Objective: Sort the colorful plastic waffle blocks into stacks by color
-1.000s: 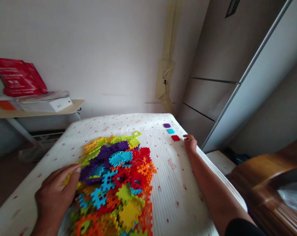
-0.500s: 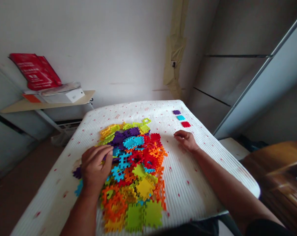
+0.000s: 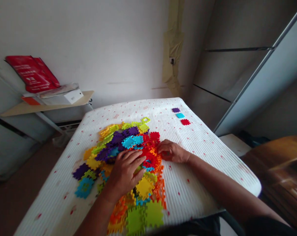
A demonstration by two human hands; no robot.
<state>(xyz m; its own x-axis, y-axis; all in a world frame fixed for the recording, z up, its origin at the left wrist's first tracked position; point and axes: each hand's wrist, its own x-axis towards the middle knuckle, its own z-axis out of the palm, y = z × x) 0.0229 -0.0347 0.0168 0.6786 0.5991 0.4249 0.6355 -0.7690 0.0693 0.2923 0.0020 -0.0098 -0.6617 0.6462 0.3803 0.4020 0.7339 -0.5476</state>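
Observation:
My left hand (image 3: pixel 126 170) lies over the middle of a pile of notched plastic building tiles, fingers stretched out and slightly apart, its fingertips near a red tile (image 3: pixel 149 159). At the pile's right edge, my right hand (image 3: pixel 173 151) has curled fingers against the orange tiles (image 3: pixel 159 160); whatever is between its fingertips is hidden. Around the left hand lie a light-blue tile (image 3: pixel 129 141), a yellow tile (image 3: pixel 145 187) and a purple tile (image 3: pixel 116 137). Two green tiles (image 3: pixel 154 213) sit at the near end of the pile.
On the white quilted cover (image 3: pixel 200 183), a purple tile (image 3: pixel 176 110), a light-blue tile (image 3: pixel 180 115) and a red tile (image 3: pixel 185 122) form a separate short row at the far right. A shelf (image 3: pixel 86 98) with a red bag (image 3: pixel 32 73) stands left; a cabinet (image 3: pixel 227 72) stands right.
My left hand has moved right from the pile's left side to its middle, its fingers now more spread. My right hand has moved left and nearer, from the bare cover to the orange tiles.

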